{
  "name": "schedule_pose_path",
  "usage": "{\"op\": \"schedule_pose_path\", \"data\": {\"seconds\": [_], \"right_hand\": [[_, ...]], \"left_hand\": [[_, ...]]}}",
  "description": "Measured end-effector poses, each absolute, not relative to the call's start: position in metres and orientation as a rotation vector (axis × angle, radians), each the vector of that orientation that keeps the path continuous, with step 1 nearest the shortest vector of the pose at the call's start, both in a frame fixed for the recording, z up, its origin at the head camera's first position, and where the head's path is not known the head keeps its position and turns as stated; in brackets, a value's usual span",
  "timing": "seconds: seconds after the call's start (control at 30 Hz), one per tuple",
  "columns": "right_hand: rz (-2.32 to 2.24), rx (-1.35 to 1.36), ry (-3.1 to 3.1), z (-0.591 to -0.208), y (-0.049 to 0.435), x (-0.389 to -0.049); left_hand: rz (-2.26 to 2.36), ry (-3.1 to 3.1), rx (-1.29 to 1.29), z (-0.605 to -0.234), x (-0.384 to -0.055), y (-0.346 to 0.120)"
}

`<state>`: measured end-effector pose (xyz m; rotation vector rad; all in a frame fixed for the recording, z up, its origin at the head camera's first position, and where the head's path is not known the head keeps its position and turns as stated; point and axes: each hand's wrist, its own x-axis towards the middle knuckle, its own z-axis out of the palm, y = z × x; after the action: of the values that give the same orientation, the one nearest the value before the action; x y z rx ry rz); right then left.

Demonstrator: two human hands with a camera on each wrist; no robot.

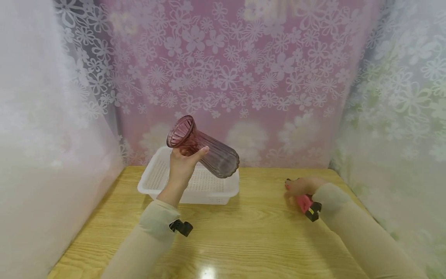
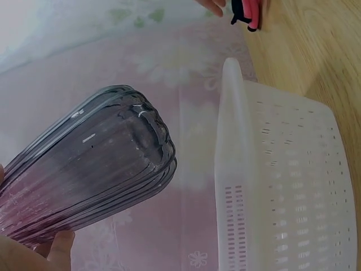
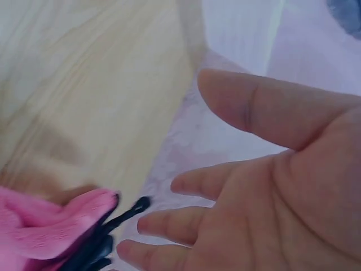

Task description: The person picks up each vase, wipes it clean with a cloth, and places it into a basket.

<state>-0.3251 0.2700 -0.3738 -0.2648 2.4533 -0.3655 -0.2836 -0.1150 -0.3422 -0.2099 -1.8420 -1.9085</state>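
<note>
My left hand grips a ribbed glass vase, pink at the flared mouth and grey toward the base. It is tilted above a white perforated basket, mouth up to the left. In the left wrist view the vase shows its thick base. On the right, my right hand is low over the table beside a pink cloth-like item with black parts. The right wrist view shows that hand with fingers extended and nothing in the palm; the soft pink item lies past its fingertips.
The wooden table carries the basket at its back left. Flowered curtains enclose the back and both sides. Black mounts are on both wrists, one by the left sleeve.
</note>
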Motion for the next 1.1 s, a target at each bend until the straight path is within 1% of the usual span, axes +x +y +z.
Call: {"op": "schedule_pose_path", "data": {"seconds": [0.17, 0.5, 0.63, 0.83, 1.1], "right_hand": [[-0.489, -0.271, 2.414, -0.356, 0.255, -0.313], [-0.358, -0.491, 2.418, -0.333, 0.218, -0.302], [-0.386, -0.522, 2.426, -0.326, 0.204, -0.293], [-0.550, -0.539, 2.402, -0.322, 0.184, -0.285], [-0.485, -0.682, 2.474, -0.323, 0.167, -0.287]], "left_hand": [[-1.880, -1.855, -0.219, -0.342, -0.284, -0.126], [-1.812, -1.925, -0.179, -0.341, -0.287, -0.141], [-1.803, -1.940, -0.176, -0.342, -0.292, -0.146], [-1.738, -2.001, -0.162, -0.345, -0.296, -0.154], [-1.654, -2.064, -0.183, -0.346, -0.307, -0.166]]}}
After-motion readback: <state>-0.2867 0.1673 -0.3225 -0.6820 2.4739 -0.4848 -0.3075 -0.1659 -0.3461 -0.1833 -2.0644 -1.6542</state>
